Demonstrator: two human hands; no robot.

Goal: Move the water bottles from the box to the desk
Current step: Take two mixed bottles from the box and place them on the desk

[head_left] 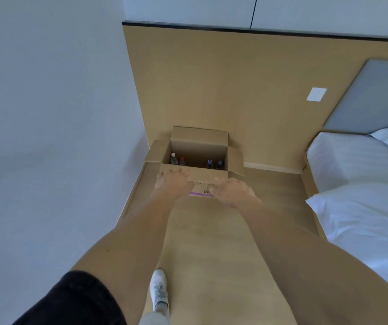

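Closest to me I see a black sleeve [75, 301] on my left arm and a white sneaker [159, 292] on the tan floor [211, 254]. Both bare forearms stretch forward over that floor. My left hand [176, 181] has its fingers spread wide and nearly straight, holding nothing, in front of the near flap of the cardboard box [200, 141]; I cannot tell whether the fingertips touch the flap or hang just above it. My right hand [231, 190] is loosely relaxed, fingers slightly bent, also holding nothing, over the box's front face near a purple-edged label [203, 192].

The box stands on the floor in the corner, all four flaps folded open. Inside it, upright, are the water bottles: a white-capped bottle [173, 158] and a red-capped bottle [182, 161] just beside each other on the left, and two dark-capped bottles [214, 164] side by side on the right, with a gap between the pairs.

Behind the box rises a tan wall panel [211, 78] with a white wall socket [316, 94]. To the right is a bed [357, 172] with white bedding and a grey headboard [375, 97]. A pale wall [47, 113] fills the left side.
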